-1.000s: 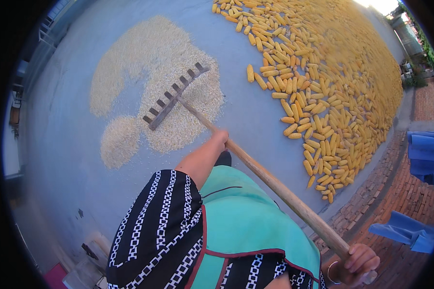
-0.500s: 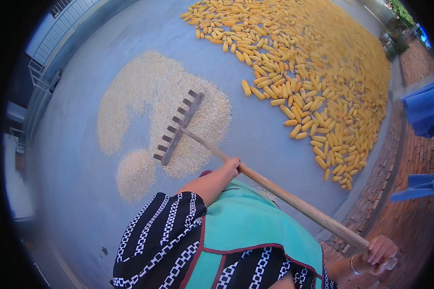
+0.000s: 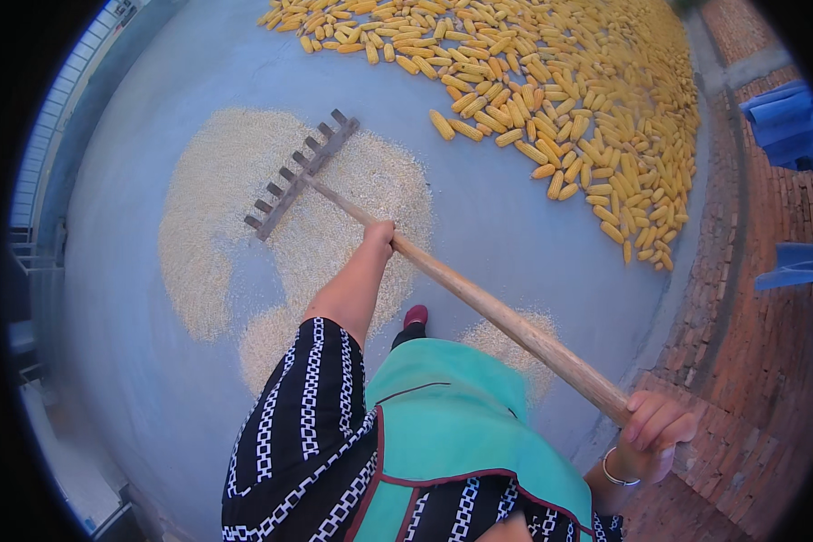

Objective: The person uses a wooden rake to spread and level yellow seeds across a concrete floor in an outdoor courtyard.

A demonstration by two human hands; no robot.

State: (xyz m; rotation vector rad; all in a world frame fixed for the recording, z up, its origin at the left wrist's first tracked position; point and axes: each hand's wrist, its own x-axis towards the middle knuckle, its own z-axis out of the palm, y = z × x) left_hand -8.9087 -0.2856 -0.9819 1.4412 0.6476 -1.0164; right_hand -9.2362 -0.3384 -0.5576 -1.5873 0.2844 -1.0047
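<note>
A wooden rake (image 3: 506,323) runs slantwise across the view. My left hand (image 3: 379,235) is wrapped round its handle partway down, not far from the head. Near the handle's end my right hand (image 3: 658,429), with a bracelet at the wrist, also grips the wood. The toothed rake head (image 3: 309,176) is over a spread layer of pale grain (image 3: 217,172) on the grey floor, its short blocky teeth facing up and to the left. I cannot tell whether the head touches the grain. A smaller patch of grain (image 3: 519,348) lies beneath the handle.
Many yellow corn cobs (image 3: 551,99) cover the floor at the far right. Brick paving (image 3: 768,361) borders the right side, with blue sheets (image 3: 790,126) above it. My dark red shoe (image 3: 415,314) shows beyond the green apron (image 3: 452,406). A pale railing (image 3: 50,117) stands far left.
The rake head has shifted up and left over the grain, and both hands have moved the same way with the handle. My left arm is stretched farther out, and a shoe now shows clearly.
</note>
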